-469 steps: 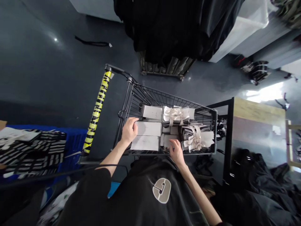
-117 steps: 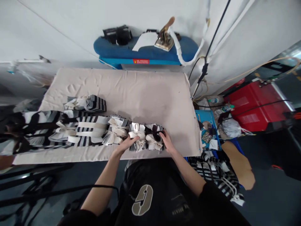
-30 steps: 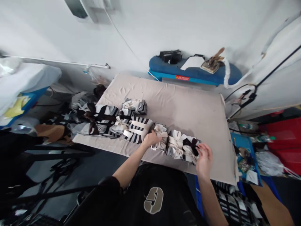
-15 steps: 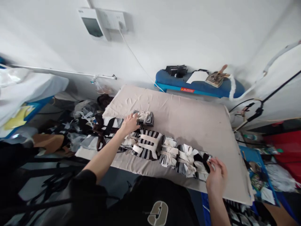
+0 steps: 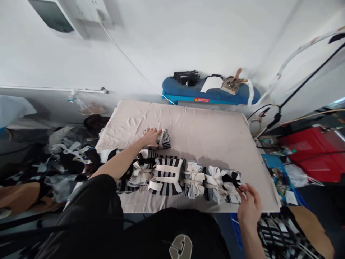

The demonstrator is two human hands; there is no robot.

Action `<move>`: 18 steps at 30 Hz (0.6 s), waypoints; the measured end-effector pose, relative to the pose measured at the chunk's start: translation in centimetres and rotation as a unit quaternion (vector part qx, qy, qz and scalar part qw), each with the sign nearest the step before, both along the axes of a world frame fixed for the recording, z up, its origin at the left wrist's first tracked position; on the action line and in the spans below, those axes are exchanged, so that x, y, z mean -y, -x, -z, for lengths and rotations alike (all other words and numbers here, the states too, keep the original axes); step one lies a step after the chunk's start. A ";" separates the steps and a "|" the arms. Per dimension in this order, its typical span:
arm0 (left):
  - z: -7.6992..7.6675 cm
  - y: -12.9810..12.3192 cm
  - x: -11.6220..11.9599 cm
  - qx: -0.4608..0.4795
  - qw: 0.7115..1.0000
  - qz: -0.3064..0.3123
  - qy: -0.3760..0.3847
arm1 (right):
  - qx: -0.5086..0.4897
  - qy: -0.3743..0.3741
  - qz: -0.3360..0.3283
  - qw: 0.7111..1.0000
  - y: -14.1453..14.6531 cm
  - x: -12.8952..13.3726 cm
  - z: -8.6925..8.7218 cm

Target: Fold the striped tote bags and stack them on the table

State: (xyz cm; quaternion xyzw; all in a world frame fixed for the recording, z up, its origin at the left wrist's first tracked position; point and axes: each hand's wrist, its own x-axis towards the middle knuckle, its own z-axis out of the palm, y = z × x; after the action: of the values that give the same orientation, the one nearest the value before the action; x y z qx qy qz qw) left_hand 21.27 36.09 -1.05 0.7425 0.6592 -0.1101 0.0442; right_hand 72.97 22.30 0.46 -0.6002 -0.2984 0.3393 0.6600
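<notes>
Since the earlier view, the left hand (image 5: 152, 137) has moved from the row of bundles to a separate small striped bundle (image 5: 164, 139) on the far side of the row. It rests palm-down on the left part of that bundle with fingers extended, and is not closed around it. The right hand (image 5: 249, 205) is open with fingers spread, just beside the right end of the row of tied bundles (image 5: 193, 181); contact cannot be confirmed. The row runs left to right along the near edge of the cloth-covered bench (image 5: 194, 124). Each black-and-white striped bundle is bound with cream fabric strips. Beyond the bench stands a blue ironing board (image 5: 210, 92) carrying a steam iron (image 5: 232, 84). A red bin (image 5: 309, 154) stands to the right, and striped garments (image 5: 279, 230) lie near right, below the bench.
</notes>
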 end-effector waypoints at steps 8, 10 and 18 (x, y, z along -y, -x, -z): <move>-3.6 -5.0 -2.9 0.006 0.997 0.026 -0.075 | -0.007 -0.021 -0.004 1.000 0.8 -0.9 -1.5; -4.3 -6.9 -3.7 0.018 0.996 0.034 -0.082 | -0.006 -0.019 -0.007 1.000 0.7 -1.0 -1.4; -2.1 -13.6 -4.0 0.064 0.997 0.043 0.017 | -0.015 0.000 -0.026 1.000 1.1 -1.5 -0.8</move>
State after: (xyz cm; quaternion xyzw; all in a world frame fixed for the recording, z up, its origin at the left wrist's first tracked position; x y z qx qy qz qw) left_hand 34.88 40.13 1.05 0.7749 0.6204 -0.0750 0.0945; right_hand 71.83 23.79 1.27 -0.5868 -0.3039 0.3658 0.6553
